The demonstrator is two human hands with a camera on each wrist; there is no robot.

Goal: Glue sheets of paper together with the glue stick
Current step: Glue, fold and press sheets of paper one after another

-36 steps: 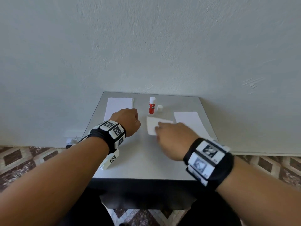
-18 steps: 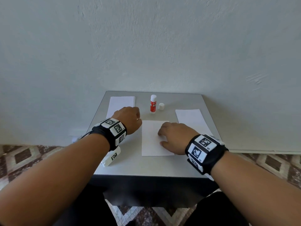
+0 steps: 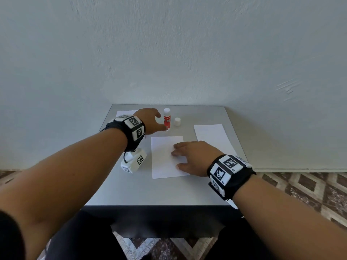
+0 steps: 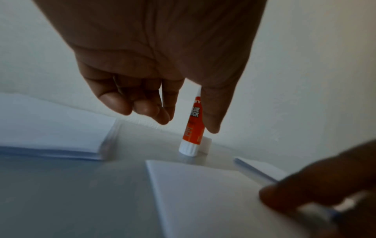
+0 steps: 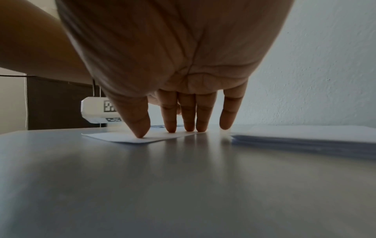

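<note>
Left hand [image 3: 150, 120] is now reaching forward to the glue stick [image 3: 167, 119], having left its spot beside the middle sheet half a second ago, where it was sitting as a loose fist. Thumb and fingers [image 4: 146, 109] are spread either side of the stick with a gap showing in the left wrist view, not gripping yet; whether the thumb is brushing the tube, cannot tell. Right hand [image 3: 193, 156] is staying flat on the middle sheet [image 3: 163, 158], fingers [image 5: 171, 119] straight and tips pressing the paper down near its right edge, much the same as 0.5 s ago. Glue stick is standing upright at the back of the surface [image 3: 150, 192], red body, white base, top uncovered, same spot as before. Its white cap [image 3: 177, 121] is sitting just to the right of it, apart. Middle sheet is lying flat in the centre, just in front of the stick, not touching it. A paper stack [image 3: 211, 136] is lying to the right, near the right hand, and another stack [image 4: 52, 127] is at the back left, partly hidden by the left wrist in the head view. Both wrists are wearing black bands with marker tags; a white tagged block [image 3: 134, 161] is hanging under the left wrist. Pale wall [image 3: 169, 53] behind, patterned floor [image 3: 309, 190] around.
</note>
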